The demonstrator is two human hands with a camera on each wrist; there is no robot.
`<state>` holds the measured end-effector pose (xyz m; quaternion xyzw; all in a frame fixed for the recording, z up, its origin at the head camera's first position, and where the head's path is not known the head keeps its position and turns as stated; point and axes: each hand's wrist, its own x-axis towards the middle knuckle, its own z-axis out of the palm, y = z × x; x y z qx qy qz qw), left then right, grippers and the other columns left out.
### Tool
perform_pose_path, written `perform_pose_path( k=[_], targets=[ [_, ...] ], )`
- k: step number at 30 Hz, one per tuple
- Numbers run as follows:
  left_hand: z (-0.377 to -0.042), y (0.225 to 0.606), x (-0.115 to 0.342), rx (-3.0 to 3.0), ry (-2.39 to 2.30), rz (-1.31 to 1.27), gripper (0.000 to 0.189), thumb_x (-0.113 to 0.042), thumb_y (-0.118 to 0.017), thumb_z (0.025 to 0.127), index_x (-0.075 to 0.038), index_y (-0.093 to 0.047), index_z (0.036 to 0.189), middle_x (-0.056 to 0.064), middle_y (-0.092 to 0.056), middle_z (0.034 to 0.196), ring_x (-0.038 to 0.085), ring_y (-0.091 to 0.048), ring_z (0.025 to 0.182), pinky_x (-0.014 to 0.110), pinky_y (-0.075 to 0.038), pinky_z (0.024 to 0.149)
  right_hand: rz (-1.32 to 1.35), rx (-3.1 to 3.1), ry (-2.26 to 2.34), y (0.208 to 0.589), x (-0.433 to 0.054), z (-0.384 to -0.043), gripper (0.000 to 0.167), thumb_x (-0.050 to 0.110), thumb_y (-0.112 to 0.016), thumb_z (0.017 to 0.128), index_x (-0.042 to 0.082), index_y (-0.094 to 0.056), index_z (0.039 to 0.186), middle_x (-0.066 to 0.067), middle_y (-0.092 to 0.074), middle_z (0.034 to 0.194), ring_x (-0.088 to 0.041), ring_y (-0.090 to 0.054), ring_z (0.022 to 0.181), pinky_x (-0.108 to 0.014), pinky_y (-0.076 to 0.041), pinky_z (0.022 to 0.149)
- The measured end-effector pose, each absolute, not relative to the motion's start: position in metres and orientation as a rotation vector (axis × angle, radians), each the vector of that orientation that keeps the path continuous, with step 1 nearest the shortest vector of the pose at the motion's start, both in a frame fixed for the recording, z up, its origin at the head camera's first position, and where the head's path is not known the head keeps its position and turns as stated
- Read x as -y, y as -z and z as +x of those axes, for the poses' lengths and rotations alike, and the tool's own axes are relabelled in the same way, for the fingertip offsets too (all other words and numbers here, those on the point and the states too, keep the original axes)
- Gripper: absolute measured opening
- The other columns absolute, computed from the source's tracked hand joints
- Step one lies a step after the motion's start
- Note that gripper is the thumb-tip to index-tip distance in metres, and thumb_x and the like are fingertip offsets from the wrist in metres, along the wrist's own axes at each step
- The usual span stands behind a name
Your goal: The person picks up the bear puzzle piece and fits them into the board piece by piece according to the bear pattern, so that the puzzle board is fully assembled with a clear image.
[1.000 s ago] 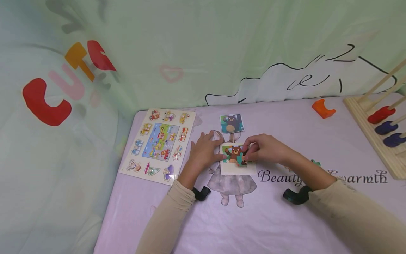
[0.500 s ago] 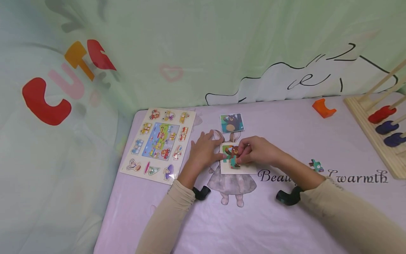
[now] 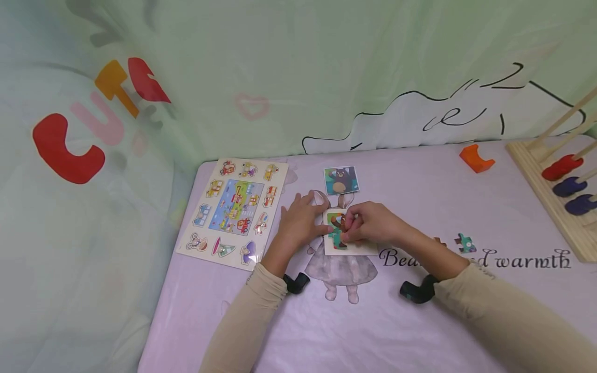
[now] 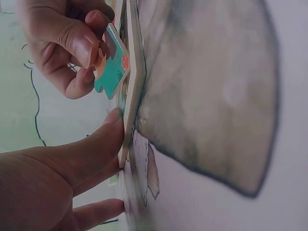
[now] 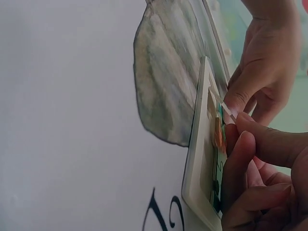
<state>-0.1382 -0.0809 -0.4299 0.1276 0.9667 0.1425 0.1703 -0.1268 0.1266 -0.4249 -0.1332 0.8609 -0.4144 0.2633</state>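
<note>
A small cream puzzle tray [image 3: 364,250] lies mid-table, with bear puzzle pieces set in its upper part. My left hand [image 3: 300,221] rests at its left side, fingers spread, the thumb [image 4: 108,132] pressing on the tray's edge. Between thumb and fingers, my right hand [image 3: 375,223] pinches a teal puzzle piece [image 4: 115,70] with a red spotted mark. That piece is held tilted over the lower left of the tray, its edge close to the recess in the right wrist view. My right fingers hide the right part of the bear picture.
Beyond the tray lies a bear picture card [image 3: 342,181]. Loose puzzle pieces [image 3: 465,243] lie right of my right forearm. A vehicle peg puzzle board [image 3: 280,178] is at the left, an orange block [image 3: 474,159] at the back right, and a wooden counting stand [image 3: 550,207] at the right edge.
My right hand has moved left across the tray, carrying the teal piece to the lower left. Loose pieces behind its forearm have come into view. The left hand stays put.
</note>
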Motion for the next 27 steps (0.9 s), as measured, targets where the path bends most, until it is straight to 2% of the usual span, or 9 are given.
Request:
perform_pose_path(
  k=[15,27],
  targets=[
    [-0.1375,0.4301,0.0809,-2.739,-0.439,0.354,0.069,-0.048,-0.076,0.088,-0.035,-0.049,0.151,0.006,-0.026,0.17,0.037,-0.017,0.158,0.071,-0.021,0.118,-0.323,-2.35,1.084,0.4261,-0.1181,-0.1241,0.019,0.022,-0.085,0.083,0.01,-0.071,0.087,0.0,-0.071,0.066,-0.014,-0.063,0.064,-0.033,-0.044,0.074],
    [-0.138,0.4291,0.0803,-2.746,-0.422,0.355,0.07,-0.049,-0.077,0.087,-0.036,-0.05,0.151,0.006,-0.027,0.169,0.036,-0.018,0.158,0.071,-0.022,0.118,-0.337,-2.389,1.038,0.4256,-0.1163,-0.123,0.014,0.024,-0.084,0.082,0.015,-0.075,0.078,0.0,-0.067,0.06,-0.013,-0.061,0.063,-0.032,-0.041,0.071]
  ],
)
